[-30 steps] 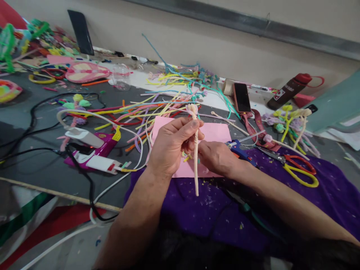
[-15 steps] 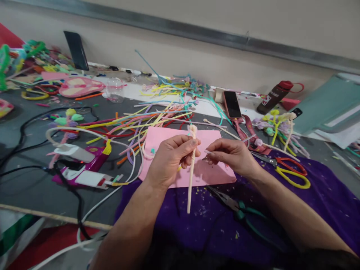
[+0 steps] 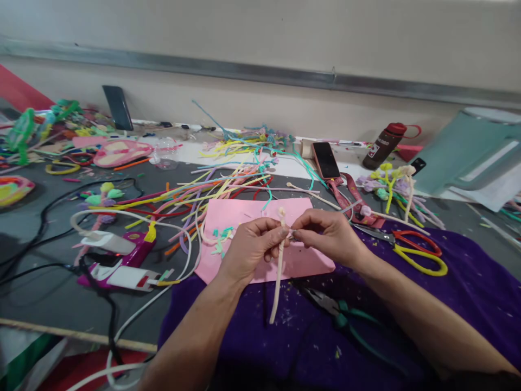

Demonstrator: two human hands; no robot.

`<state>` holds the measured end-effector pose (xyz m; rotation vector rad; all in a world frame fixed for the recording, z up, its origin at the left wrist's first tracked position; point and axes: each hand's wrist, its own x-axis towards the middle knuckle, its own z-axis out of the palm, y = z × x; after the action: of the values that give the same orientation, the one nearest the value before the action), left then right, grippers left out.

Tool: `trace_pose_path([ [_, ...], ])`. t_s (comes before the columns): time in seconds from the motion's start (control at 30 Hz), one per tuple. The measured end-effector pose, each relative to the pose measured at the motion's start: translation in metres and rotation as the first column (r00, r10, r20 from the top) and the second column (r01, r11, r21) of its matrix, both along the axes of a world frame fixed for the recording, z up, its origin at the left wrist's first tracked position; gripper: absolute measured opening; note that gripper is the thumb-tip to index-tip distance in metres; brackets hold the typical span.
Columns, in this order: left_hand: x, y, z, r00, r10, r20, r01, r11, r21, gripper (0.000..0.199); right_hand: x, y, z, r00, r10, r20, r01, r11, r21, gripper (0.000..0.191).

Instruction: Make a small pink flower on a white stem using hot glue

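Observation:
My left hand pinches a cream fuzzy stem, which hangs down below the fingers and has a small knotted tip above them. Right beside it, my right hand has its thumb and forefinger pressed together at the stem; what they hold is too small to name. Both hands are over a pink sheet with small green bits on its left part. The sheet lies partly on a purple cloth. Green-handled pliers lie on the cloth below my right hand.
Scissors with red and yellow handles lie at right. Behind the sheet are coloured stems, a phone and a dark bottle. A teal pitcher stands far right. A magenta power strip with cables is at left.
My right hand has moved left until its fingertips meet the stem beside my left fingers. The view has tilted up slightly, and more green bits now show on the pink sheet.

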<state>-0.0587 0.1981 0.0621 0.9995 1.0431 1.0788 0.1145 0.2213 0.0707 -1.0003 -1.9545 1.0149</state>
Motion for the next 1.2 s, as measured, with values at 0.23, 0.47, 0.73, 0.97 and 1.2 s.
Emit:
trace_pose_path([
  [0.23, 0.000, -0.001, -0.001, 0.999, -0.044, -0.027, 0.044, 0.999, 0.015, 0.022, -0.002, -0.003, 0.002, 1.000, 0.006, -0.013, -0.007, 1.000, -0.019, 0.007],
  [0.47, 0.000, -0.005, 0.000, 0.990, -0.128, 0.052, 0.129, 0.992, -0.006, 0.019, 0.007, 0.006, -0.003, 0.881, 0.167, -0.442, -0.383, 0.799, -0.463, 0.014],
  [0.73, 0.001, -0.004, -0.001, 0.987, -0.145, 0.069, 0.147, 0.989, -0.034, 0.022, 0.008, 0.016, -0.017, 0.832, 0.131, -0.539, -0.444, 0.740, -0.505, 0.016],
  [0.97, 0.004, -0.006, -0.003, 0.985, -0.162, 0.059, 0.164, 0.986, -0.017, 0.021, 0.007, 0.015, -0.021, 0.779, 0.154, -0.607, -0.541, 0.654, -0.528, 0.020],
  [1.2, 0.005, -0.004, -0.007, 0.987, -0.151, 0.060, 0.153, 0.988, -0.035, 0.023, 0.007, 0.018, -0.026, 0.803, 0.161, -0.574, -0.521, 0.657, -0.544, 0.022],
])
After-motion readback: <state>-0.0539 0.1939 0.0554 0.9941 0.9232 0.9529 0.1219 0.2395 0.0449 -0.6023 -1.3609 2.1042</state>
